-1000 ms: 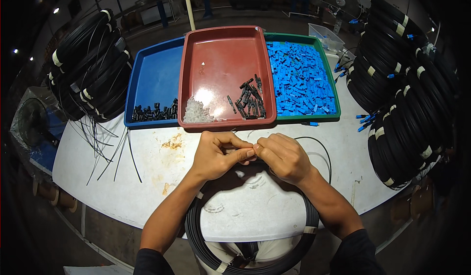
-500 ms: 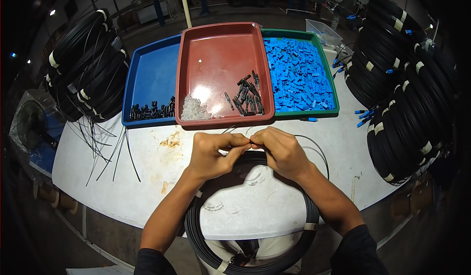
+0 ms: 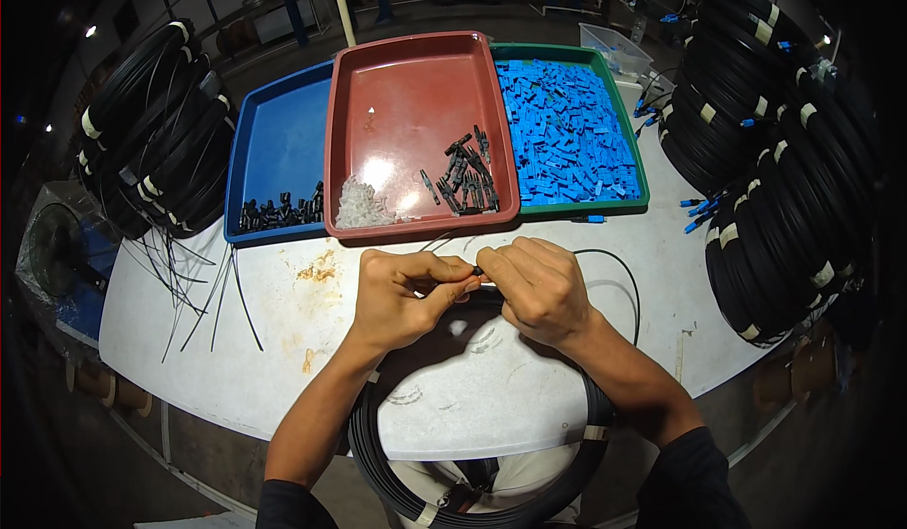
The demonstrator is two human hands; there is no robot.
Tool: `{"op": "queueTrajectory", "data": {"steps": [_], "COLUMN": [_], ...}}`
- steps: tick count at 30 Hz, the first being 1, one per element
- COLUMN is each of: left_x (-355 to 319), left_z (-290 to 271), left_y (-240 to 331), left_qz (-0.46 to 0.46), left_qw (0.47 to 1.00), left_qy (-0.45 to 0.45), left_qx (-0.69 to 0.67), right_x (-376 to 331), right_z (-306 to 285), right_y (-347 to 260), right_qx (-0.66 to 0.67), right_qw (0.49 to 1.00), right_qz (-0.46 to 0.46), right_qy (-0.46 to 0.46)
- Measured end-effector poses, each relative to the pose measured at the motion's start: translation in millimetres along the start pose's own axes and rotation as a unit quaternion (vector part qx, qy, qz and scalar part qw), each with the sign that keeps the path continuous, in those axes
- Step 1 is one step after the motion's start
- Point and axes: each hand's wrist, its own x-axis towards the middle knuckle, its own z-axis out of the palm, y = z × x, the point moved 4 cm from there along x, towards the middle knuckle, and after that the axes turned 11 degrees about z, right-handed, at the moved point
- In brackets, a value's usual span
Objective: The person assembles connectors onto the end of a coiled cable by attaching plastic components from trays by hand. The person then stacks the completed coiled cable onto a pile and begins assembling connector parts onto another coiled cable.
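My left hand (image 3: 406, 298) and my right hand (image 3: 539, 288) meet above the table, thumbs and forefingers pinched together. Between their fingertips shows a small black part (image 3: 477, 270), mostly covered by the fingers. A thin black cable (image 3: 631, 283) runs out from behind my right hand and curves down toward the coil. The black cable coil (image 3: 367, 435), bound with pale tape, lies beneath my forearms, partly over the table's front edge and my lap.
Ahead stand a blue tray (image 3: 293, 142) with black pieces, a red tray (image 3: 406, 85) with black connector parts and clear bits, and a green tray (image 3: 641, 151) full of blue connectors. Stacked cable coils flank the white table (image 3: 255, 368) at left (image 3: 156, 132) and right (image 3: 784, 227).
My right hand has turned slightly, its fingers curling more over the small black part. Both hands stay pinched together. The cable loop at right has shifted a little, and the whole view has moved slightly.
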Motion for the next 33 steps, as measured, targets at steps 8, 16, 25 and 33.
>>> {"op": "queueTrajectory", "data": {"steps": [8, 16, 25, 33], "left_x": [1, 6, 6, 8], "left_z": [5, -15, -19, -24], "left_y": [19, 0, -9, -11], "left_qz": [0.387, 0.174, 0.151, 0.149], "left_qw": [0.838, 0.967, 0.978, 0.98], "left_qy": [-0.078, 0.043, 0.055, 0.048], "left_qx": [0.377, 0.179, 0.13, 0.121], "right_x": [-7, -4, -3, 0], "right_z": [18, 5, 3, 0], "right_y": [19, 31, 34, 30], "right_qx": [0.184, 0.159, 0.179, 0.171], "right_qw": [0.968, 0.97, 0.968, 0.97], "right_qz": [0.162, 0.178, 0.174, 0.169], "right_qy": [-0.048, -0.052, -0.029, -0.024]}}
